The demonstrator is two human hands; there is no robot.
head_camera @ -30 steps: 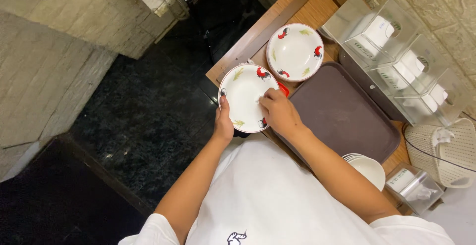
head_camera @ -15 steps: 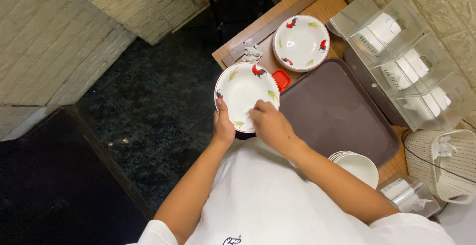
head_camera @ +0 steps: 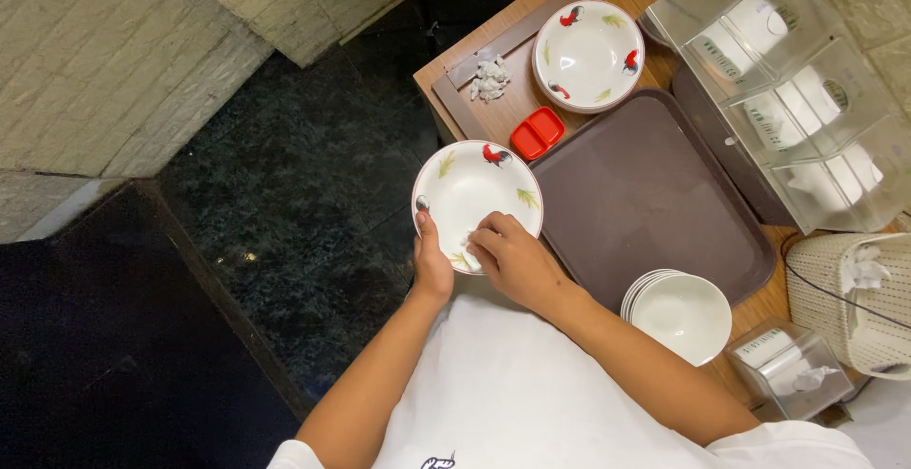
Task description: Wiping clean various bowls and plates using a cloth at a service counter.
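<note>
While the brown tray [head_camera: 655,194] lies bare on the wooden table [head_camera: 493,113], a patterned bowl [head_camera: 474,194] is held out past the table's edge.
Left hand [head_camera: 432,265] grips the bowl's near rim, thumb inside; right hand [head_camera: 512,260] presses a small white wad against its inner wall, fingers curled. Stacked white bowls [head_camera: 678,312] sit just beside the tray, a red sauce dish [head_camera: 537,133] beyond it.

A single camera, worn on the person's head, looks almost straight down past the chest and forearms. It sits close above the left hand [head_camera: 432,270] and right hand [head_camera: 512,260], near the frame's middle. The wooden bench [head_camera: 493,113] fills the upper right, dark floor [head_camera: 237,241] the left. There is no second view.
</note>
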